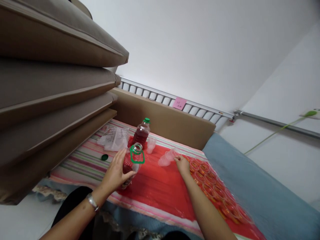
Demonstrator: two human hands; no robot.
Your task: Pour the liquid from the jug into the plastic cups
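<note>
My left hand (115, 171) is wrapped around the side of a clear bottle (128, 162) of red liquid. This bottle stands uncapped, with a green carrying ring (137, 162) at its neck. With its fingers pinched together, my right hand (183, 165) grips the rim end of a stack of clear plastic cups (167, 158), which lies tilted over the red sheet (160, 186). Just right of that hand, several filled cups (210, 180) stand close together in rows. The fingertips on the stack are small, so how many cups they pinch is unclear.
Behind the held bottle stands a second bottle (141, 133) with a green cap, beside more clear cups (151, 145). A loose green cap (104, 157) and a plastic bag (116, 138) lie on the striped cloth (87, 163). Stacked brown cushions (57, 83) rise at left.
</note>
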